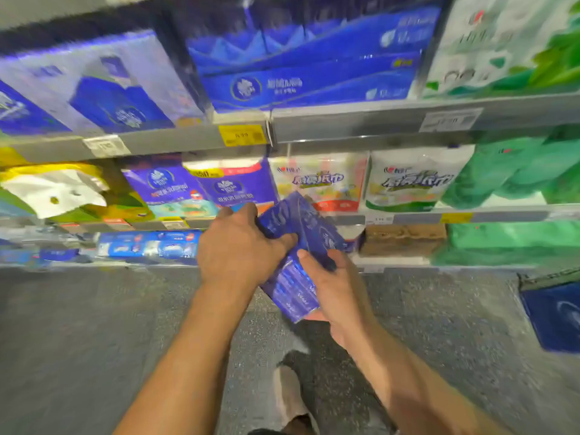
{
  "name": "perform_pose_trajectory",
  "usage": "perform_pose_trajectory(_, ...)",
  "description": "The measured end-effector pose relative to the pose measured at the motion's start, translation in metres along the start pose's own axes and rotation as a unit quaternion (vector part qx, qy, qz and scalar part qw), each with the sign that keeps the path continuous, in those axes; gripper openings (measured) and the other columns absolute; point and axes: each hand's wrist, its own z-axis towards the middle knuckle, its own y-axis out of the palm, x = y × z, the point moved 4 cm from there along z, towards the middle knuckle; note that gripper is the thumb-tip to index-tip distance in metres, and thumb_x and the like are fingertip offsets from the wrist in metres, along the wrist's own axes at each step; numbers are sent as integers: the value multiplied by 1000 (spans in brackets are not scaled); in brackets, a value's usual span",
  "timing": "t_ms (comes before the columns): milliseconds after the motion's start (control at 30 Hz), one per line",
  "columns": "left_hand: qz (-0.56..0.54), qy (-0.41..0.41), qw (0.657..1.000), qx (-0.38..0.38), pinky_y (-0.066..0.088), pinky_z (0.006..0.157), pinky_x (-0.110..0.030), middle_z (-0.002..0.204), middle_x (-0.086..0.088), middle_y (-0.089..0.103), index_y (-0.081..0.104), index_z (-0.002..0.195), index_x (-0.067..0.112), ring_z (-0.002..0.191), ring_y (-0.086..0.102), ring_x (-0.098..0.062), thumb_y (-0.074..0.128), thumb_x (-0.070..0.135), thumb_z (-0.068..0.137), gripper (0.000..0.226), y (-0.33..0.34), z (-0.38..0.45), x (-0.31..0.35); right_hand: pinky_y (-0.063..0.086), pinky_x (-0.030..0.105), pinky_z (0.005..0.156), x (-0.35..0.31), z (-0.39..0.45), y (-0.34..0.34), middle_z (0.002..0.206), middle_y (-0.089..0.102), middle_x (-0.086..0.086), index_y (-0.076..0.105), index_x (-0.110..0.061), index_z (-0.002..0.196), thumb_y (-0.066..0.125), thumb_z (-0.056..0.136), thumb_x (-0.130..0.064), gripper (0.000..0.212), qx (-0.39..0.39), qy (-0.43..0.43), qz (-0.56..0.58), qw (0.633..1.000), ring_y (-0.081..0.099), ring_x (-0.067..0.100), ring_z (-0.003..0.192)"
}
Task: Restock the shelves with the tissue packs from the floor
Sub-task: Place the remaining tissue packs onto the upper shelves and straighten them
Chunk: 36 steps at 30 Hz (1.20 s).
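Observation:
A purple-blue tissue pack (298, 255) is held up in front of the lower shelves, tilted on end. My left hand (238, 246) grips its upper left side, fingers curled over the top. My right hand (332, 287) holds it from the lower right, thumb pressed on its face. The shelving (345, 120) rises behind, with blue tissue packs (301, 58) on the upper level and purple packs (219, 186) on the middle level. The frame is blurred by motion.
A dark blue pack (555, 315) lies on the grey floor (94, 340) at the right. Green packs (514, 174) fill the right shelves, white kitchen-towel packs (320, 180) the middle. A brown box (401, 240) sits on the lowest shelf. My shoe (288, 394) shows below.

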Motion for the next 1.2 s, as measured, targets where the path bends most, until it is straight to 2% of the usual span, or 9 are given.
perform_pose_trajectory(200,9,20,986,164,45,72,-38,97,-14,61,58,84,19,95,60,-35,66,72,66,56,-166,-40,6,60,46,66,-130,-88,31,75,71,-9,64,-23,110,65,86,-45,32,-83,-127,52,987,69,23,75)
perform_pose_trajectory(333,-29,15,963,267,47,74,-39,97,-12,58,63,96,20,93,60,-35,67,69,66,58,-233,-66,12,57,56,78,-190,-127,30,81,71,-19,65,-47,84,67,60,-66,31,-72,-201,36,976,71,20,86)
perform_pose_trajectory(433,-66,20,940,335,46,74,-40,98,-10,57,63,99,18,95,59,-34,69,66,67,58,-274,-83,19,56,55,79,-233,-157,26,78,68,-29,60,-65,77,70,69,-59,14,-72,-268,48,959,70,18,88)
perform_pose_trajectory(600,-163,26,888,428,43,73,-39,95,-7,55,62,100,17,93,57,-32,73,62,69,55,-314,-95,26,47,30,95,-303,-187,6,97,64,-24,63,-30,117,75,77,-52,47,13,-406,-35,913,61,8,97)
perform_pose_trajectory(700,-255,31,876,408,39,73,-34,102,-5,58,58,109,19,97,57,-28,71,61,72,58,-315,-81,27,47,36,96,-341,-195,-1,123,61,2,45,-26,144,75,75,-54,80,82,-481,-131,863,58,21,112)
perform_pose_trajectory(833,-351,31,890,290,51,78,-41,99,3,69,50,103,29,97,64,-28,60,72,70,56,-287,-40,27,46,36,94,-369,-182,0,137,46,8,32,-32,151,73,82,-44,81,159,-550,-275,772,49,27,123)
perform_pose_trajectory(1000,-404,1,896,187,48,80,-34,93,12,64,51,102,28,100,64,-23,74,55,73,46,-255,-8,29,53,45,86,-358,-162,1,145,42,6,40,-33,147,79,78,-33,79,232,-566,-336,716,44,30,130)
perform_pose_trajectory(1133,-477,13,865,153,53,83,-41,85,11,70,35,128,40,88,68,-18,79,63,59,86,-249,17,23,57,42,71,-355,-149,7,139,52,6,48,-25,142,88,67,-23,85,276,-602,-348,664,47,29,123)
perform_pose_trajectory(1200,-509,33,846,152,53,78,-32,86,16,70,21,140,47,82,68,-8,81,60,57,103,-254,30,19,57,41,74,-352,-140,10,136,53,7,51,-22,140,90,63,-17,87,292,-613,-351,645,46,27,120)
